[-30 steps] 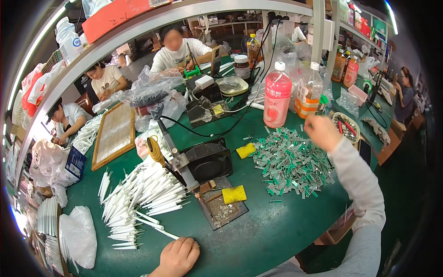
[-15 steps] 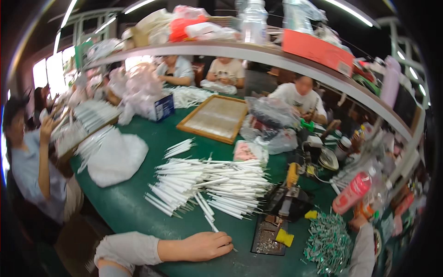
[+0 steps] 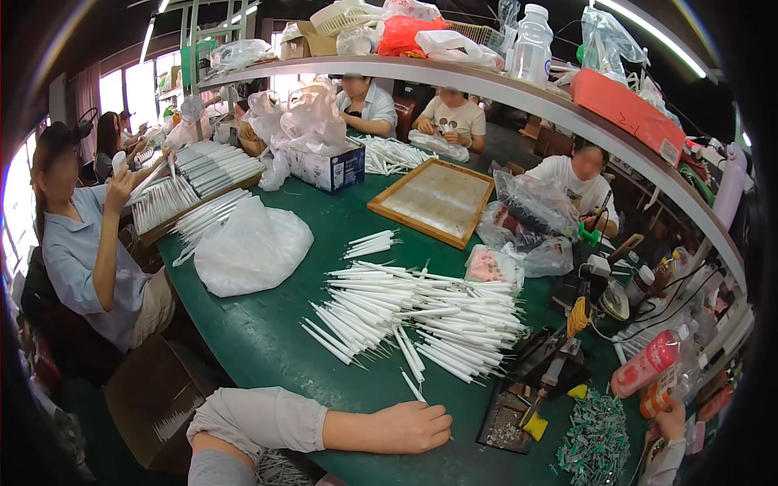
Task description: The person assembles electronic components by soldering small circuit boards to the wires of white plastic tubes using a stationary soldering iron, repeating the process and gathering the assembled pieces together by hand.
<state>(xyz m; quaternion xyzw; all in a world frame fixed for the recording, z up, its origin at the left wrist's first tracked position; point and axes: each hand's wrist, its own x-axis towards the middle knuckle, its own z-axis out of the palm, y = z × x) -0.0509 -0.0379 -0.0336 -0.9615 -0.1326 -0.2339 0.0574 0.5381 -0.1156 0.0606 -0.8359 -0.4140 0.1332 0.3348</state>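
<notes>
Low in the frame, the left hand (image 3: pixel 409 427) lies on the green worktop (image 3: pixel 267 340), fingers curled together into a loose fist, its pale sleeve pushed up the forearm; whether anything is pinched inside it cannot be told. Just above its knuckles lies a single thin white plastic tube (image 3: pixel 412 385), and beyond that, in the middle of the frame, spreads the large loose heap of the same white tubes (image 3: pixel 421 312), all pointing roughly left to right. At the lower right edge the right hand (image 3: pixel 669 419) is only partly in view, beside a red bottle lying on its side (image 3: pixel 646 367); its fingers cannot be made out well enough to say whether they are apart or closed. Between the two hands sit a small dark metal tray (image 3: pixel 504 421) with a yellow-handled tool (image 3: pixel 536 424) and a pile of small green-grey parts (image 3: pixel 596 441). Toward the upper middle rests a shallow wooden-framed tray (image 3: pixel 433 201), and to the left of centre a crumpled white plastic bag (image 3: pixel 247 247). Other people sit around the far and left edges of the worktop.
</notes>
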